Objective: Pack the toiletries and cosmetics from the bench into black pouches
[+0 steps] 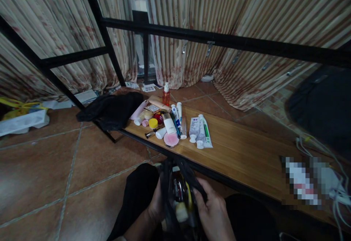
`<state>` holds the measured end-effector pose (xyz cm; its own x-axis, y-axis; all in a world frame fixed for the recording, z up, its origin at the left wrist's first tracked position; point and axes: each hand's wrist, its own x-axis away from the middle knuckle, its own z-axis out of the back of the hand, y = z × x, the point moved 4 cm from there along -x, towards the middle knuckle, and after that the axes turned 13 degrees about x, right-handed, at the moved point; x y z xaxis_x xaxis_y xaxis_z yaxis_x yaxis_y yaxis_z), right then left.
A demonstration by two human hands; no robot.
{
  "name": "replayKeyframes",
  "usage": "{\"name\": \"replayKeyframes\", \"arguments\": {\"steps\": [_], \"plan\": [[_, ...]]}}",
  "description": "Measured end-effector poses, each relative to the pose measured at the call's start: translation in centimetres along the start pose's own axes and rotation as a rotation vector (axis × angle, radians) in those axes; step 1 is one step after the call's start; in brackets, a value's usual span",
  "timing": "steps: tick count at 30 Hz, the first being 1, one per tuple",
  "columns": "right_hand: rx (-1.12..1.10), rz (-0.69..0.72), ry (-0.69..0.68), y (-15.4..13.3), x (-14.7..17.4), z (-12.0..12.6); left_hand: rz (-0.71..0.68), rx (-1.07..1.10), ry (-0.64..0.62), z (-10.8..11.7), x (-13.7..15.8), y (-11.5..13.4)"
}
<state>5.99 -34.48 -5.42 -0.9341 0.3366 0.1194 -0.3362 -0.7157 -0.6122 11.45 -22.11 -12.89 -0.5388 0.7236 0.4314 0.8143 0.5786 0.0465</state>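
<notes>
One black bag [166, 197] gapes below the near edge of the wooden bench [236, 146], a dark bottle [178, 187] showing inside; the right hand [213, 209] grips its rim with curled fingers, while the left hand [156, 205] lies against the other side, its fingers hidden, so I cannot tell how tightly they close

Glossy plastic among wood grain and pleated cloth

The tabletop [241, 146] looks like smooth wood with a soft sheen. The held black bag [166, 197] seems to be thin plastic; the dark bottle [179, 191] inside is glossy. White tubes [194, 127] look like smooth plastic, the pump bottle [166, 98] translucent and shiny. The square compact [151, 108] glitters. Curtains [197, 11] are matt cloth, floor tiles [101, 153] faintly glossy.
</notes>
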Motion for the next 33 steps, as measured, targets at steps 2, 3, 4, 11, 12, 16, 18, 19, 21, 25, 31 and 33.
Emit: {"name": "replayKeyframes", "arguments": {"steps": [2, 3, 4, 11, 12, 16, 18, 19, 21, 25, 31, 33], "plan": [[-0.025, -0.029, -0.01, 0.6, -0.1, 0.1, -0.029, -0.033, 0.019, -0.1, 0.7, 0.3], [-0.036, -0.036, -0.007, 0.8, -0.1, 0.0, -0.074, -0.068, 0.029, -0.1, 1.1, 0.5], [-0.049, -0.039, -0.002, 1.0, -0.1, -0.1, -0.13, -0.131, 0.033, -0.1, 1.5, 0.7], [-0.136, -0.099, 0.031, 2.6, -0.6, -0.9, -0.557, -0.953, 0.283, 0.8, 2.9, 0.8], [-0.131, -0.104, 0.051, 3.1, -0.8, -0.8, -0.593, -1.008, 0.274, 0.6, 3.0, 0.9], [-0.101, -0.11, 0.106, 4.7, -1.7, -0.4, -0.604, -1.107, 0.116, -1.1, 3.5, 1.8], [-0.069, -0.091, 0.09, 4.9, -2.1, -0.6, -0.592, -1.122, 0.038, -2.1, 3.8, 2.6], [-0.05, -0.071, 0.067, 4.8, -2.3, -0.8, -0.598, -1.124, 0.005, -2.5, 4.0, 3.0], [0.006, -0.029, 0.014, 4.0, -3.0, -1.1, -0.623, -1.12, -0.038, -3.0, 4.1, 3.7], [0.124, 0.008, 0.022, 1.5, -5.4, -0.6, -0.605, -1.128, -0.036, -2.5, 3.6, 4.4], [0.124, 0.133, 0.111, -2.4, -10.5, 0.7, -0.512, -1.162, 0.052, -1.3, 2.7, 4.2], [0.15, 0.163, 0.11, -3.0, -11.8, 0.8, -0.487, -1.192, 0.065, -1.0, 2.6, 4.1]]}}
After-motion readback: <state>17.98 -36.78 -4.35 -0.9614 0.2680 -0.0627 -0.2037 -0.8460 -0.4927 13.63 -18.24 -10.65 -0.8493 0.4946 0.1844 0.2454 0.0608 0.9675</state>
